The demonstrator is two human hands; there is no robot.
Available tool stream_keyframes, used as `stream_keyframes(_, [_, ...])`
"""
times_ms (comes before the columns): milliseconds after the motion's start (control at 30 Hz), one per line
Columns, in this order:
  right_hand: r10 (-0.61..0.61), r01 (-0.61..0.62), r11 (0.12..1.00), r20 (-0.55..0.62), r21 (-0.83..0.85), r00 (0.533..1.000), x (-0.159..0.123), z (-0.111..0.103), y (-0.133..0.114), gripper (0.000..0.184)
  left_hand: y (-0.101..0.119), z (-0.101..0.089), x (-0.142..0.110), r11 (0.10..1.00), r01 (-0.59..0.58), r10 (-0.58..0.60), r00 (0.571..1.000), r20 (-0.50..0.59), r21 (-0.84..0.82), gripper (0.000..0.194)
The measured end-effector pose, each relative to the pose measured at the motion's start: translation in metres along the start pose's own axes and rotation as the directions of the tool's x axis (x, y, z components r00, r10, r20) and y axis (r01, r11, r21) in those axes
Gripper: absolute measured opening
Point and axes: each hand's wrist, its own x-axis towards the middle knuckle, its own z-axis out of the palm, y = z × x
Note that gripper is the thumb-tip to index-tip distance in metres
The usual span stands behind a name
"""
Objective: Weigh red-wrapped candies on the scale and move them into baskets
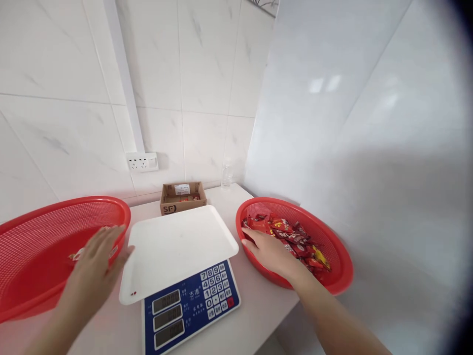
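Observation:
My left hand (96, 266) hangs over the near right rim of a red plastic mesh basket (107, 201) on the left. Its fingers are stretched out and the thumb is apart. Behind it lies a small whitish wrapper (77, 255), partly hidden. My right hand (268, 249) is at the left rim of a second red basket (342, 261), fingers extended over the wrapped snacks (295, 236) inside, mostly red packets with some yellow. I see nothing held in it. Between the hands stands a blue digital scale (192, 305) with a white weighing tray (177, 241) on top.
Behind the scale sits a small cardboard box (172, 208) with a few red packets in it. A clear plastic bottle or cup (226, 176) stands in the table's back corner. Tiled walls close off the back and right; a power socket (142, 161) is on the back wall.

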Motion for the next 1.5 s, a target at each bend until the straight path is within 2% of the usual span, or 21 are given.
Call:
stream_keyframes(100, [0.018, -0.016, 0.997, 0.023, -0.081, 1.0, 0.027, -0.005, -0.004, 0.043, 0.037, 0.012, -0.02, 0.983, -0.133, 0.137, 0.99, 0.02, -0.129, 0.045])
stream_keyframes(200, [0.083, -0.075, 0.99, 0.063, -0.122, 0.995, 0.051, -0.004, 0.001, 0.035, 0.055, 0.018, -0.028, 0.962, -0.192, 0.216, 0.97, 0.112, -0.192, 0.044])
stream_keyframes(367, [0.147, -0.133, 0.982, 0.102, -0.135, 0.984, 0.062, 0.003, 0.019, 0.027, 0.049, 0.021, -0.027, 0.967, -0.144, 0.194, 0.951, 0.242, -0.209, 0.049])
stream_keyframes(500, [0.153, -0.156, 0.983, -0.031, -0.1, 0.988, 0.058, -0.009, 0.02, 0.026, 0.042, 0.026, -0.027, 0.966, -0.129, 0.193, 0.938, 0.289, -0.225, 0.05])
stream_keyframes(600, [0.095, -0.105, 0.993, -0.139, -0.061, 0.986, 0.056, -0.023, 0.002, 0.034, 0.039, 0.027, -0.028, 0.966, -0.126, 0.188, 0.942, 0.279, -0.226, 0.051])
stream_keyframes(667, [0.018, -0.018, 1.0, -0.154, 0.001, 0.988, 0.056, -0.025, -0.019, 0.036, 0.038, 0.025, -0.028, 0.968, -0.12, 0.175, 0.951, 0.254, -0.218, 0.05])
stream_keyframes(733, [-0.088, 0.106, 0.981, -0.112, 0.162, 0.99, 0.058, -0.017, -0.041, 0.036, 0.038, 0.023, -0.028, 0.969, -0.125, 0.175, 0.957, 0.231, -0.214, 0.049])
stream_keyframes(800, [-0.188, 0.191, 0.92, -0.041, 0.343, 0.981, 0.063, -0.005, -0.058, 0.041, 0.037, 0.02, -0.028, 0.969, -0.135, 0.181, 0.958, 0.22, -0.209, 0.047])
stream_keyframes(867, [-0.23, 0.205, 0.903, 0.02, 0.377, 0.973, 0.07, 0.004, -0.062, 0.05, 0.037, 0.019, -0.028, 0.971, -0.136, 0.18, 0.957, 0.226, -0.197, 0.047])
stream_keyframes(933, [-0.181, 0.168, 0.961, 0.042, 0.219, 0.983, 0.078, 0.007, -0.053, 0.056, 0.036, 0.018, -0.029, 0.973, -0.137, 0.179, 0.955, 0.235, -0.183, 0.047])
stream_keyframes(1000, [-0.081, 0.081, 0.997, 0.02, 0.016, 0.996, 0.085, 0.005, -0.032, 0.056, 0.036, 0.018, -0.03, 0.973, -0.15, 0.191, 0.949, 0.25, -0.173, 0.048])
stream_keyframes(1033, [-0.029, 0.029, 0.999, 0.012, -0.029, 1.0, 0.087, 0.003, -0.02, 0.056, 0.036, 0.018, -0.03, 0.973, -0.159, 0.2, 0.944, 0.263, -0.17, 0.048])
stream_keyframes(1167, [0.15, -0.138, 0.981, 0.086, -0.133, 0.985, 0.083, 0.006, 0.031, 0.058, 0.04, 0.018, -0.033, 0.971, -0.172, 0.219, 0.916, 0.335, -0.166, 0.05])
stream_keyframes(1267, [0.187, -0.168, 0.974, 0.118, -0.153, 0.975, 0.078, 0.012, 0.053, 0.062, 0.042, 0.02, -0.033, 0.971, -0.155, 0.213, 0.905, 0.368, -0.182, 0.052])
stream_keyframes(1333, [0.188, -0.176, 0.973, 0.073, -0.148, 0.979, 0.078, 0.009, 0.057, 0.052, 0.041, 0.022, -0.033, 0.968, -0.14, 0.209, 0.908, 0.364, -0.208, 0.051])
stream_keyframes(1400, [0.199, -0.2, 0.969, -0.025, -0.143, 0.98, 0.079, 0.0, 0.053, 0.046, 0.04, 0.023, -0.032, 0.961, -0.118, 0.203, 0.918, 0.342, -0.252, 0.05])
stream_keyframes(1500, [0.155, -0.17, 0.984, -0.202, -0.059, 0.967, 0.075, -0.018, 0.025, 0.051, 0.042, 0.02, -0.032, 0.933, -0.032, 0.157, 0.933, 0.324, -0.359, 0.049])
